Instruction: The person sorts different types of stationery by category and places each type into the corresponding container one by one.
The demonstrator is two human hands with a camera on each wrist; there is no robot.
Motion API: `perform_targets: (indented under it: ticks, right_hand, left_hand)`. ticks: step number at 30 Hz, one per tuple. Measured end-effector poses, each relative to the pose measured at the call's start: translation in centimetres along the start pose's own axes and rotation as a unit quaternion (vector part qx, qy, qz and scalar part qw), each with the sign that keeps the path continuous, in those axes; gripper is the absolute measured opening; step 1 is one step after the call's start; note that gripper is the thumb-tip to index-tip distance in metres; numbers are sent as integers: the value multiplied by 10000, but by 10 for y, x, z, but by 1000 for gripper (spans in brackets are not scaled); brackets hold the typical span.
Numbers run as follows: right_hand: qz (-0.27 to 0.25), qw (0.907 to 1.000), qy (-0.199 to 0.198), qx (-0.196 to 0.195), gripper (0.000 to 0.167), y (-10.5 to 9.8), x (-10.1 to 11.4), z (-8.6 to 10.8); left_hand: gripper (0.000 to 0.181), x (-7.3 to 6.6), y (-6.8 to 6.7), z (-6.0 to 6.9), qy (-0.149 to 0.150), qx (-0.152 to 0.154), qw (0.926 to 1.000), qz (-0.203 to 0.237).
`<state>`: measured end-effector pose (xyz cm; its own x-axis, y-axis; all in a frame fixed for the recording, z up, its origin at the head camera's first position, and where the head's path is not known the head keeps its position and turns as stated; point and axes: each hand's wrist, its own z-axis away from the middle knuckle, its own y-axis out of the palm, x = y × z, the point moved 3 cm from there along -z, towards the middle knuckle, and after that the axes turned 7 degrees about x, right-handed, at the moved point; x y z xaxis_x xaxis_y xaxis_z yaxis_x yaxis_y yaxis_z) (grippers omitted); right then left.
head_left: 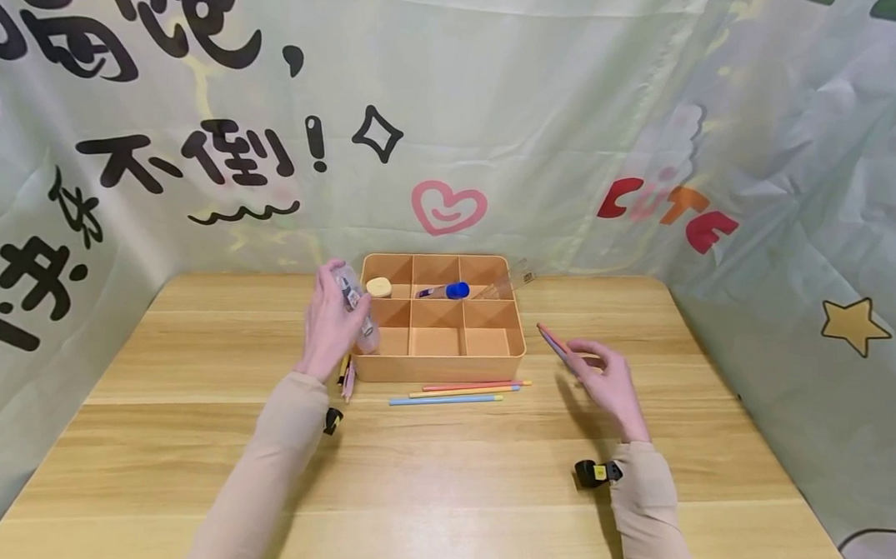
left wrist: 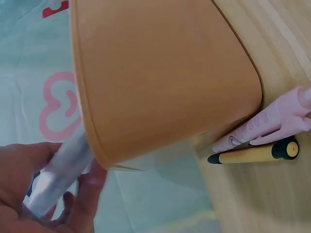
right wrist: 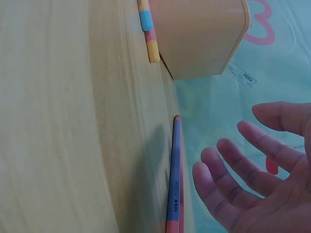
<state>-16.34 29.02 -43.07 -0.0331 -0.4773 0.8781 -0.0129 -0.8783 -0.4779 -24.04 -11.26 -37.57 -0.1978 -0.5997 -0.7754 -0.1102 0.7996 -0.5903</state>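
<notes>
Your left grip [left wrist: 17, 182] holds a pale, glossy item [left wrist: 63, 162] between the thumb and the fingers; it slants up and away from your palm, its far end running behind the edge of the tan box [left wrist: 170, 82]. Whether item and box touch, you can't tell from here. The box fills the space above and to the right of your grip, its smooth wall facing you. Farther right of your grip, on the counter [left wrist: 286, 199], lie a pink pen [left wrist: 260, 126] and, just beside it, a yellow pen [left wrist: 250, 155] with black ends. Above your grip, the pale cloth [left wrist: 29, 63] shows a pink heart [left wrist: 47, 104], partly covered by the box.
</notes>
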Motion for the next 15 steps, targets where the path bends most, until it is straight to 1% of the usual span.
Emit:
perform_targets:
  ticks: [4, 8, 11, 15]
  right_hand:
    - [-34, 10000, -54, 2, 37, 1, 1, 0]
    - [-107, 9999, -64, 24, 37, 2, 1, 0]
    - [-122, 9999, -36, 64, 38, 2, 1, 0]
    - [-120, 9999, 13, 118, 38, 2, 1, 1]
  left_hand:
    - [54, 2, 0, -3, 35, -11, 10000, -47]
    - [47, 5, -2, -5, 25, -54, 10000, -73]
    - [46, 6, -4, -5, 1, 8, 9998, -186]
    - [48, 6, -7, -5, -110, 140, 9994, -305]
